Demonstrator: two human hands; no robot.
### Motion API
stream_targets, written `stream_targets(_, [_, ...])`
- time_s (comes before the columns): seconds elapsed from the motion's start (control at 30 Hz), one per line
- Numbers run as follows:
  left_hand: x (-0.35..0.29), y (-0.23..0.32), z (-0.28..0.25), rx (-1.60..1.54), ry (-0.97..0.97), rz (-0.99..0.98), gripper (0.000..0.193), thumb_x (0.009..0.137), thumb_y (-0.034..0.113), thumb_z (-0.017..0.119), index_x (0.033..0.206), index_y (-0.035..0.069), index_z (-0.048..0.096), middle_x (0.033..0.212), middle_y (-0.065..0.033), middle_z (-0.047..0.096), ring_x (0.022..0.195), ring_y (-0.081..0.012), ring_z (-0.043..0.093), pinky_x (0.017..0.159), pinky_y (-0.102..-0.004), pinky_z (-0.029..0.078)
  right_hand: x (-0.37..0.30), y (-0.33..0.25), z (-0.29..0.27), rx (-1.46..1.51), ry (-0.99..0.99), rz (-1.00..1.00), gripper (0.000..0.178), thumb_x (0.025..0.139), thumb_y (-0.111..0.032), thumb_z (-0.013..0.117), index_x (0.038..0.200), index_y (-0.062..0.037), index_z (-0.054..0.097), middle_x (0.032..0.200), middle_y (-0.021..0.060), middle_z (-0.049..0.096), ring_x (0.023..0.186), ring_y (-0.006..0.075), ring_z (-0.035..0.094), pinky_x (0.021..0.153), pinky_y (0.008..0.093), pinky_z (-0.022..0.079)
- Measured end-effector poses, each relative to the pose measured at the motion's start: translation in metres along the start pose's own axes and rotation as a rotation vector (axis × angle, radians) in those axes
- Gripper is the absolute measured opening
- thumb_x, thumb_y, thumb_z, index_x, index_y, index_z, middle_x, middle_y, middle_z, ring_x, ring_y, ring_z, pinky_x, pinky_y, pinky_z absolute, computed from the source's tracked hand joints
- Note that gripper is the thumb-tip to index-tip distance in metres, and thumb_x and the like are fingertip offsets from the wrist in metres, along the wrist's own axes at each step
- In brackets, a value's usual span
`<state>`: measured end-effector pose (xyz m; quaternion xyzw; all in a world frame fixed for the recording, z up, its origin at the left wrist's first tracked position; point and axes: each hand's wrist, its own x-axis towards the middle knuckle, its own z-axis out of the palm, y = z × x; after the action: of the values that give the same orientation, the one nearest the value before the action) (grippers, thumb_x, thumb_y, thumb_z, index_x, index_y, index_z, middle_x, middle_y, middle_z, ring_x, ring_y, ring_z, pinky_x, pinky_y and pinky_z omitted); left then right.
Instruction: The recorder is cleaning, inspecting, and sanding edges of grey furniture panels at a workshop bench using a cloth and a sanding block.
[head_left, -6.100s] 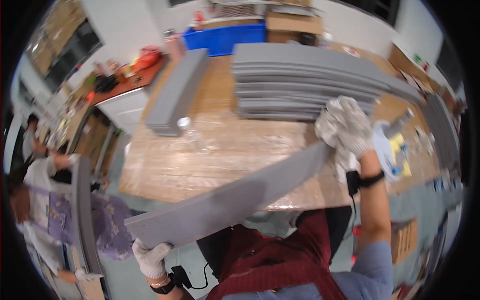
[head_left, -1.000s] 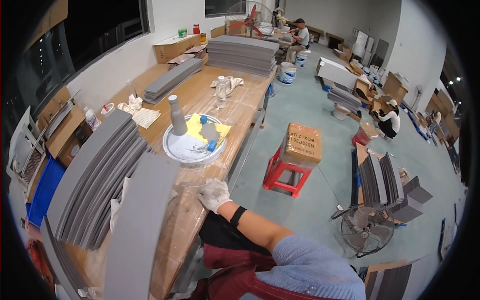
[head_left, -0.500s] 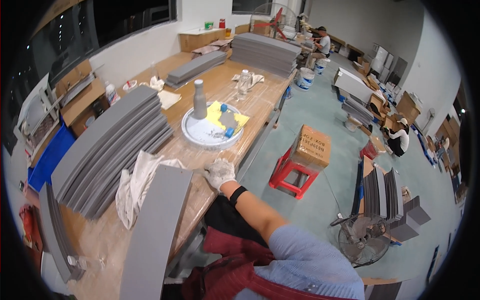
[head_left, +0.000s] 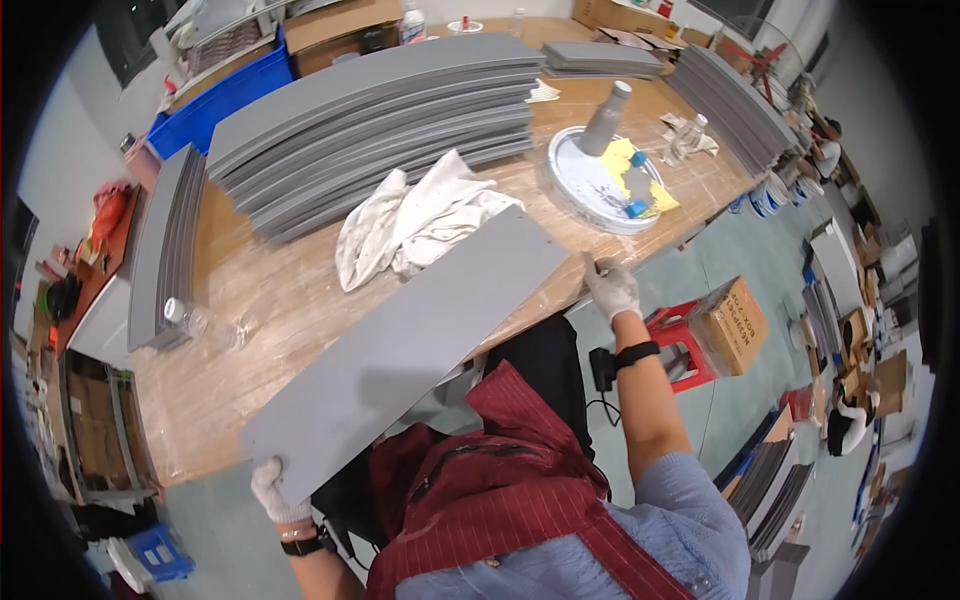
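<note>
A long grey panel [head_left: 420,340] lies slantwise along the near edge of the table, its lower left end sticking out past the edge. My left hand [head_left: 271,490], in a white glove, grips that end. By the panel's right end is my right hand [head_left: 614,290], gloved and closed on a small, thin greyish thing too indistinct to name. Behind the panel lies a crumpled white cloth [head_left: 420,215]. A round white lid [head_left: 575,200] beyond my right hand bears a grey bottle [head_left: 605,120] and a yellow sheet [head_left: 655,195] smeared with grey paste, with blue bits on it.
Stacks of grey panels stand on the table [head_left: 210,430]: a large stack [head_left: 380,120], a narrow one [head_left: 165,250] at left and one [head_left: 735,105] at far right. Clear bottles stand near them. A red stool [head_left: 690,350] with a carton [head_left: 735,325] is at right. People are farther off.
My view has swung left, bringing my left hand on the panel's near end into sight. My right hand stays near the panel's other end, beside the table edge.
</note>
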<state>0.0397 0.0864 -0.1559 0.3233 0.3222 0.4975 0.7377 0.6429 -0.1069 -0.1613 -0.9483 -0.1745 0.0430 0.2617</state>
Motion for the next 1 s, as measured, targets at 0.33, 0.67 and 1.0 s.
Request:
stream_targets(0.33, [0.061,-0.013,0.02,0.063,0.025,-0.21,0.057,0.087,0.017,0.07,0.137,-0.003,0.05,0.127,-0.0156,0.062,0.111,-0.0273,0.064,0.095,-0.0394,0.054,-0.06,-0.115,0.053,0.387,-0.248,-0.727,0.018,0.094,-0.014,0.057,0.11,-0.0087,0.063,0.104,0.0105,0.063,0.092,0.0236,0.063,0.077,0.0328,0.055])
stream_targets(0.67, [0.065,-0.011,0.062,0.033,0.12,-0.183,0.049,0.104,0.03,0.057,0.142,0.002,0.048,0.132,-0.0127,0.06,0.116,-0.0259,0.062,0.096,-0.04,0.054,-0.006,-0.107,0.056,-0.151,-0.023,-0.497,0.025,0.096,-0.021,0.048,0.095,-0.004,0.067,0.083,0.0163,0.07,0.083,0.0352,0.069,0.08,0.0444,0.057])
stream_targets(1.0, [0.045,-0.001,0.121,-0.147,0.206,-0.171,0.065,0.104,0.058,0.043,0.142,0.005,0.049,0.13,-0.0107,0.061,0.113,-0.0252,0.062,0.094,-0.0394,0.054,-0.221,-0.231,0.042,-0.077,-0.203,-1.398,0.027,0.086,-0.012,0.056,0.111,-0.0096,0.064,0.079,0.0067,0.058,0.063,0.0201,0.063,0.045,0.0337,0.05])
